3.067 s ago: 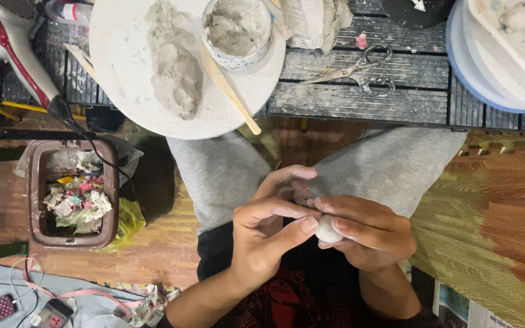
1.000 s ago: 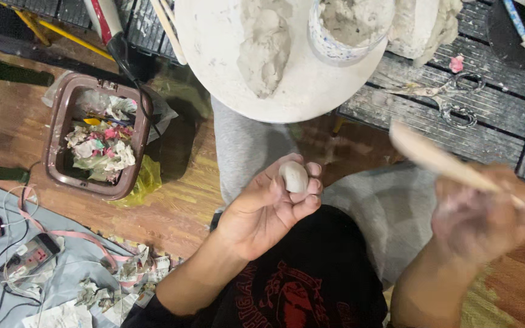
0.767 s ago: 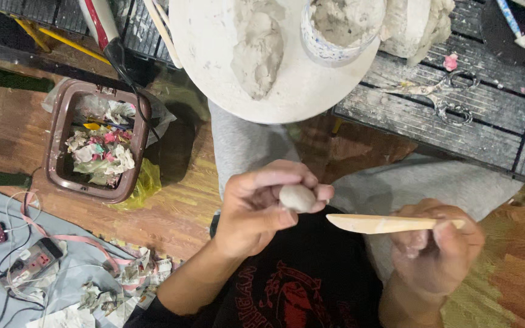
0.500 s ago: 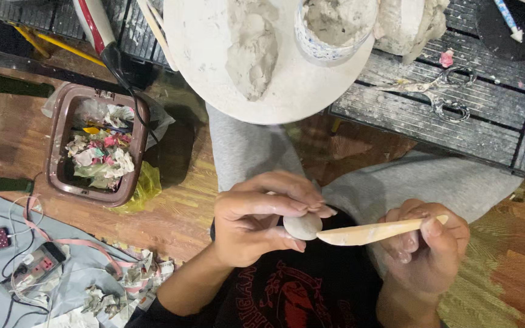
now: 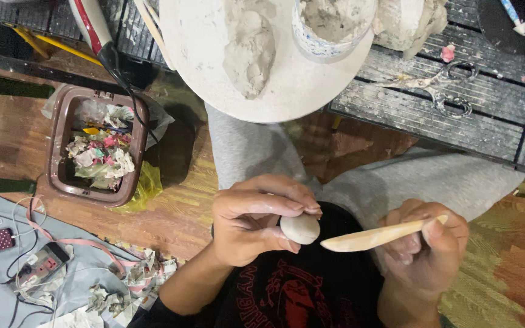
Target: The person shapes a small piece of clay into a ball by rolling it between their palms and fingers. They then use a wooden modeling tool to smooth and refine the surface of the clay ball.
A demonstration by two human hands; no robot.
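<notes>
A: Head view. Clay ball (image 5: 299, 229) pinched between thumb and fingertips of left hand (image 5: 256, 222), held over lap, below white round board (image 5: 311, 91) on slatted table (image 5: 457, 115).

B: Right hand (image 5: 423, 246)?

A: Closed around wooden modelling tool (image 5: 378, 235). Long axis near horizontal, slightly tilted; blade tip pointing left, just beside ball, not clearly touching.

B: Nearer hand?

A: Left, already gripping. Ball directly left of tool tip. Brown bin (image 5: 95, 146) well apart.
</notes>
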